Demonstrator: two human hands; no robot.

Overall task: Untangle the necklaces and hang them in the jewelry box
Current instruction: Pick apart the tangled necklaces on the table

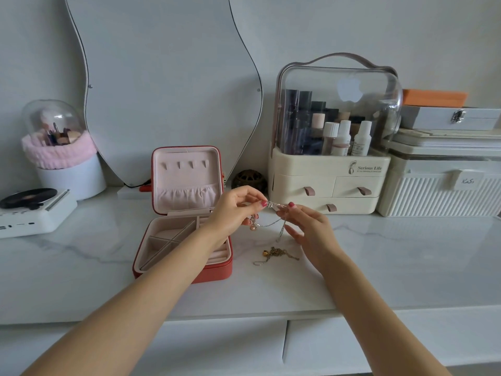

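The left hand [233, 210] and the right hand [309, 229] both pinch a knot in the silver necklace [273, 205], held up just beside the open jewelry box [187, 213]. A hard tug could pull the knot tighter.

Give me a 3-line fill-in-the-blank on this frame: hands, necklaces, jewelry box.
1. Both the left hand and the right hand pinch the silver ____.
2. The red jewelry box has its lid ____.
3. The gold necklace lies on the ____, right of the box.

Missing words: necklace; open; countertop
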